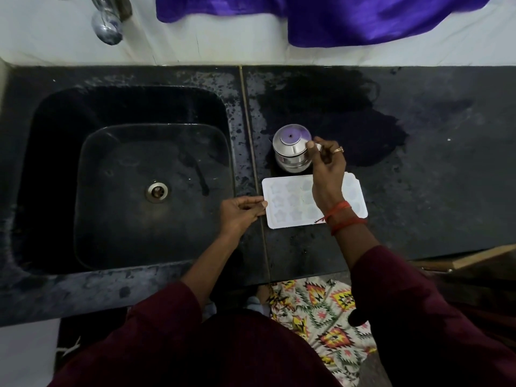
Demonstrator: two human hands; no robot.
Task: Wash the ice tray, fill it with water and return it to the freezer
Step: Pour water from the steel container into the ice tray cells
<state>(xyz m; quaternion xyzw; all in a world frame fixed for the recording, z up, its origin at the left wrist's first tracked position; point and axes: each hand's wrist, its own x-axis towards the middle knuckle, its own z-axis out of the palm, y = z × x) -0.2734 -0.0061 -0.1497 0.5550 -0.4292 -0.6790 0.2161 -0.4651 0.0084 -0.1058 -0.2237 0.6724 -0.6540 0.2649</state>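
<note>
A white ice tray (pixel 287 202) with star-shaped cells lies flat on the dark counter (pixel 418 191), just right of the sink. My left hand (pixel 241 212) pinches the tray's left edge. Behind the tray stands a small steel pot (pixel 291 148) with water in it. My right hand (pixel 328 169) reaches over the tray and grips the pot's rim on its right side. My right wrist hides part of the tray's middle.
The black sink (pixel 134 177) with its drain (pixel 157 191) lies to the left. A chrome tap (pixel 107 23) hangs above its back edge. A purple cloth (pixel 321 15) drapes over the back ledge. A patterned mat (pixel 321 317) lies on the floor below the counter edge.
</note>
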